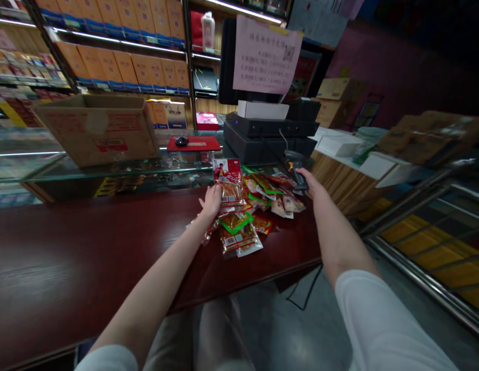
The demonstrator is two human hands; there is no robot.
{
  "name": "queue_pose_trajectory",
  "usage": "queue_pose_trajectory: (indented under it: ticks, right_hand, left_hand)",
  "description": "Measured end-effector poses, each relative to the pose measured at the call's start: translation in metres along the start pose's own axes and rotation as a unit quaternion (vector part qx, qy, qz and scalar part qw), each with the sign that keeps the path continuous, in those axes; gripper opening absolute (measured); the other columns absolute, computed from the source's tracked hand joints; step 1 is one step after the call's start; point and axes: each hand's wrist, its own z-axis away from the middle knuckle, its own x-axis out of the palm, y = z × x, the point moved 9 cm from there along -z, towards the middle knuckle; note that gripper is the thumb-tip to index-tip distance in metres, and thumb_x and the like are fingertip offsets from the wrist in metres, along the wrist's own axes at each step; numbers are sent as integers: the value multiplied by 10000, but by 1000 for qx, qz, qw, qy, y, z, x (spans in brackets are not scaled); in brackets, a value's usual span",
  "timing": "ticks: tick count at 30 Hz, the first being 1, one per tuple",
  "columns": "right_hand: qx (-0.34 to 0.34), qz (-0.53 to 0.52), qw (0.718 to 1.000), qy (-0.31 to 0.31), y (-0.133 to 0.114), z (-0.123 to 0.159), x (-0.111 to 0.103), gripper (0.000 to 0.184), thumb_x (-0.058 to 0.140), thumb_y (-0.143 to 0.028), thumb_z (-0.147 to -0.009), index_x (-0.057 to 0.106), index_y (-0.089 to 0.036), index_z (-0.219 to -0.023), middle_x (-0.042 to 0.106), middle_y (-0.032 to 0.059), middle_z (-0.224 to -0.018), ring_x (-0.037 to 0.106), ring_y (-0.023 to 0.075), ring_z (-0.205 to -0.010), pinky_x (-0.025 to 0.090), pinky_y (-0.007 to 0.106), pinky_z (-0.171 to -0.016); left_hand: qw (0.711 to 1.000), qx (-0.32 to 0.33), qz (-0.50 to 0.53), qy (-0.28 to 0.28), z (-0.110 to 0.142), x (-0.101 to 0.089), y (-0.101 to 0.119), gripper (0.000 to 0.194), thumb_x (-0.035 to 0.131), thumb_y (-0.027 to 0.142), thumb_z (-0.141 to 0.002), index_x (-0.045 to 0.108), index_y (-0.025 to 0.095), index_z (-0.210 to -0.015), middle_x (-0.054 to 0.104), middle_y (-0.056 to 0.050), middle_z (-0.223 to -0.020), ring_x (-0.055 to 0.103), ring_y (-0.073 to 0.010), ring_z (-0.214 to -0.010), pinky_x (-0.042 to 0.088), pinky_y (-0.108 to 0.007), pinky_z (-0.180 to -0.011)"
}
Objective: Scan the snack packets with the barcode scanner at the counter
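My left hand is closed on the left edge of a clear snack packet with a red printed top. My right hand grips a dark barcode scanner, which points toward the packets. Between the two hands lies a loose pile of flat snack packets, some with green or red edges. Nearer to me, a green-edged packet overlaps a clear packet that has a printed label. Part of the held packet is hidden behind my left fingers.
The dark red counter runs in front of me. An open cardboard box stands on the glass case at the back left. A monitor with a pink notice rises behind the pile. To the right is a metal railing.
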Motion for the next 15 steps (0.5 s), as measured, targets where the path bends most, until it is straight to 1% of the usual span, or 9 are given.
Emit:
queue_pose_trajectory:
  ticks: [4,7,9,10,12,15]
  right_hand:
    - [34,12,999,17,34,-17,-2,199,687,-379,-812,666,-184,-846,621,-14,-504,521,126,-419,415,218,-399]
    - [73,15,997,9,59,-21,-4,193,668,-385,-827,660,-192,-816,641,-1,-521,546,138,-437,449,234,-424]
    - [91,31,995,0,69,-22,-5,188,660,-372,-831,658,-186,-800,656,9,-542,561,141,-451,455,237,-434]
    - [86,39,996,0,70,-23,-6,173,656,-355,-831,657,-185,-798,662,10,-553,567,139,-459,450,233,-434]
    - [51,51,997,4,65,-27,-7,130,654,-319,-821,655,-189,-807,674,3,-577,576,132,-475,441,221,-439]
    - [-8,76,997,-4,52,-32,-5,123,679,-309,-783,655,-190,-806,682,-5,-590,585,133,-490,449,222,-458]
  left_hand:
    - [997,13,-72,-19,-10,12,-8,544,239,461,-1019,538,294,-1442,348,-47,-1631,178,-248,-1555,37,-621,-1219]
    - [995,18,-92,-23,-16,21,-18,510,280,462,-1012,583,310,-1393,412,-43,-1598,245,-259,-1537,74,-608,-1225]
    - [997,10,-74,-23,-20,25,-23,460,339,458,-1001,644,307,-1310,485,-55,-1550,308,-284,-1511,86,-600,-1225]
    - [998,5,-58,-21,-22,27,-25,430,375,455,-991,674,297,-1256,519,-66,-1523,336,-298,-1497,85,-596,-1225]
    - [1000,1,-25,-13,-26,27,-26,365,444,444,-968,713,275,-1149,567,-86,-1478,378,-319,-1472,68,-587,-1226]
    - [1000,4,6,-2,-27,25,-28,295,489,411,-953,724,261,-1051,595,-95,-1447,411,-316,-1451,55,-560,-1229]
